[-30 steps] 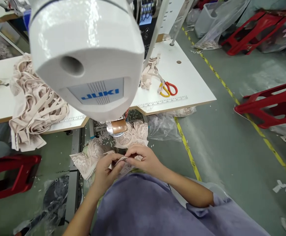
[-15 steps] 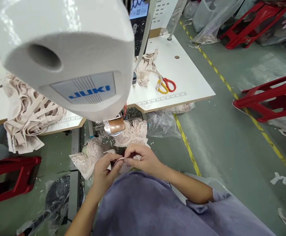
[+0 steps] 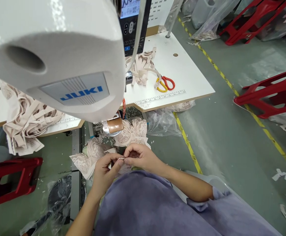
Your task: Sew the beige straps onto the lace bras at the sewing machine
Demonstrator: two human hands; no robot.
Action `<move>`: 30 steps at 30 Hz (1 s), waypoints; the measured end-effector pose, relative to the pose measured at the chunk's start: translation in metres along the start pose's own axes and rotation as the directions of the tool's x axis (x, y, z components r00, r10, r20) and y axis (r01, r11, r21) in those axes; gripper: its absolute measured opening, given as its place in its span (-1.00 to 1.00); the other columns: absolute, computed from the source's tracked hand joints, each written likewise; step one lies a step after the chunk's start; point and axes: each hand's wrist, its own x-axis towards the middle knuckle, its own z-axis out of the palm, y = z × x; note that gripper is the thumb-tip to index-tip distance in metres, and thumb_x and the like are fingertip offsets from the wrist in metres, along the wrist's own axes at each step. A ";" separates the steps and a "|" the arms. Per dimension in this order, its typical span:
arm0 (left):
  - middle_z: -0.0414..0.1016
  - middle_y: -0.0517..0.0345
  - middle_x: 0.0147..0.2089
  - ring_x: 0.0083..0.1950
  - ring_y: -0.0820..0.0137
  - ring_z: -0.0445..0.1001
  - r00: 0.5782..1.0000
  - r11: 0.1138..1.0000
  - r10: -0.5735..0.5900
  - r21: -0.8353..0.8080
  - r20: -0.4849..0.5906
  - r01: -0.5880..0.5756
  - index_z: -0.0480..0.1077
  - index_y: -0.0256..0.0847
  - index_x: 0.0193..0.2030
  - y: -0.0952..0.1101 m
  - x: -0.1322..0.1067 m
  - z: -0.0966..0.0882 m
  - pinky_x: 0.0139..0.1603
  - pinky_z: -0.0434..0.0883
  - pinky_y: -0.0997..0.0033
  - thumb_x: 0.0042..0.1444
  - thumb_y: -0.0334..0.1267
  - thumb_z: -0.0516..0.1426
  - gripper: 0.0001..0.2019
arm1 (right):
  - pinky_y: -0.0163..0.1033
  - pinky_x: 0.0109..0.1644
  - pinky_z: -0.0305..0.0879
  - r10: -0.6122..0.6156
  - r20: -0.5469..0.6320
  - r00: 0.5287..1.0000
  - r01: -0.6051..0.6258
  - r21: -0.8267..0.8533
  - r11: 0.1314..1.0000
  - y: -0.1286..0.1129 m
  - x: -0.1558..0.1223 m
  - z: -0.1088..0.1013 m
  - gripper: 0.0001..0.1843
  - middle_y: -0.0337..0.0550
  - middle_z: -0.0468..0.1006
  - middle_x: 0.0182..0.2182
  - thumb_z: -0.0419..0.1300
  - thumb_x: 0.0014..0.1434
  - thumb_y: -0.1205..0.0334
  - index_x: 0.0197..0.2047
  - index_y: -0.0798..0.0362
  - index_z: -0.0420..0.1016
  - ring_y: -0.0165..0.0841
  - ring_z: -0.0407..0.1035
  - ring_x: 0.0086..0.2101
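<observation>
Cloth [image 3: 120,158] shows less between the fingertips than a second ago, pinched by left hand [image 3: 106,168] and right hand [image 3: 143,158] before the sewing machine [image 3: 84,65]. It looks pale and folded, beige lace fabric [image 3: 90,157] around it. Beside the yellow tape [image 3: 214,66], a clear bag [image 3: 213,26] holds pale scraps [image 3: 208,36].

On the flat white table [image 3: 189,75], red-and-yellow-handled scissors [image 3: 168,84] lie right of the white sewing machine [image 3: 79,62], a heap of beige fabric straps [image 3: 33,116] left; patterned beige lace garments [image 3: 132,131] lie in front.
</observation>
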 end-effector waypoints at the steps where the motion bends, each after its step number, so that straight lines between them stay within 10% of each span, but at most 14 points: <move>1: 0.55 0.16 -0.35 -0.36 0.45 0.42 1.000 1.000 -0.007 -0.007 -0.001 0.007 0.54 -0.18 -0.22 0.000 0.000 0.000 -0.35 0.32 0.52 0.22 -0.20 0.19 -0.86 | -0.35 -0.36 0.28 0.004 0.000 1.000 -0.004 0.022 1.000 0.000 0.000 0.000 -0.73 -0.28 0.46 -0.43 0.40 0.07 0.12 -0.29 0.07 0.44 -0.47 0.33 -0.44; 12: 0.38 0.24 -0.48 -0.45 0.46 0.33 0.989 0.999 -0.045 -0.037 -0.144 0.040 0.39 -0.19 -0.40 0.004 0.004 0.012 -0.44 0.31 0.57 0.23 -0.17 0.13 -0.79 | -0.38 -0.36 0.25 0.054 0.034 0.998 -0.057 0.107 0.993 -0.008 0.006 0.001 -0.62 -0.31 0.44 -0.46 0.45 -0.02 0.04 -0.31 0.10 0.43 -0.51 0.32 -0.46; 17: 0.55 0.02 -0.12 -0.06 0.20 0.51 0.998 0.997 -0.023 -0.069 0.062 0.027 0.47 -0.15 -0.01 -0.021 0.016 -0.004 -0.05 0.48 0.31 0.16 0.01 0.17 -0.64 | -0.38 -0.35 0.26 0.024 -0.013 1.000 -0.022 0.114 0.993 -0.005 0.012 -0.004 -0.56 -0.30 0.48 -0.45 0.47 -0.07 0.00 -0.31 0.11 0.43 -0.51 0.33 -0.45; 21: 0.54 0.03 -0.26 -0.19 0.21 0.50 0.986 0.997 -0.017 0.077 0.167 0.004 0.52 -0.21 -0.21 -0.031 0.024 -0.006 -0.14 0.48 0.33 0.23 0.02 0.09 -0.66 | -0.37 -0.35 0.31 -0.025 0.014 1.000 0.025 -0.021 0.999 0.001 0.019 -0.015 -0.62 -0.27 0.51 -0.43 0.42 0.02 0.01 -0.27 0.10 0.45 -0.46 0.40 -0.43; 24: 0.44 0.12 -0.45 -0.36 0.29 0.44 0.998 0.991 0.000 0.132 0.062 -0.008 0.44 -0.21 -0.40 -0.028 0.022 0.003 -0.32 0.43 0.42 0.28 0.04 0.03 -0.59 | -0.32 -0.22 0.39 -0.202 -0.029 0.979 0.160 -0.506 0.848 -0.008 0.041 -0.056 -0.82 -0.20 0.57 -0.32 0.29 0.18 0.16 -0.19 0.07 0.50 -0.40 0.46 -0.31; 26: 0.42 0.14 -0.47 -0.37 0.30 0.44 1.000 0.989 0.021 0.148 -0.007 -0.019 0.40 -0.19 -0.46 -0.024 0.019 0.010 -0.33 0.40 0.44 0.28 0.07 0.02 -0.57 | -0.24 -0.01 0.37 -0.414 -0.143 0.899 0.100 -0.853 0.512 -0.030 0.063 -0.101 -0.78 -0.10 0.56 -0.12 0.14 0.24 0.38 -0.06 0.06 0.50 -0.35 0.44 -0.12; 30: 0.40 0.16 -0.53 -0.44 0.32 0.41 0.996 0.978 0.030 0.207 -0.084 -0.012 0.41 -0.18 -0.49 -0.012 0.020 0.023 -0.38 0.35 0.45 0.24 0.20 0.00 -0.48 | 0.07 0.27 0.06 -0.576 -0.238 0.782 -0.049 -0.944 0.325 -0.103 0.105 -0.190 -0.53 0.24 0.31 0.19 0.04 0.16 0.54 0.14 0.21 0.42 -0.08 0.16 0.18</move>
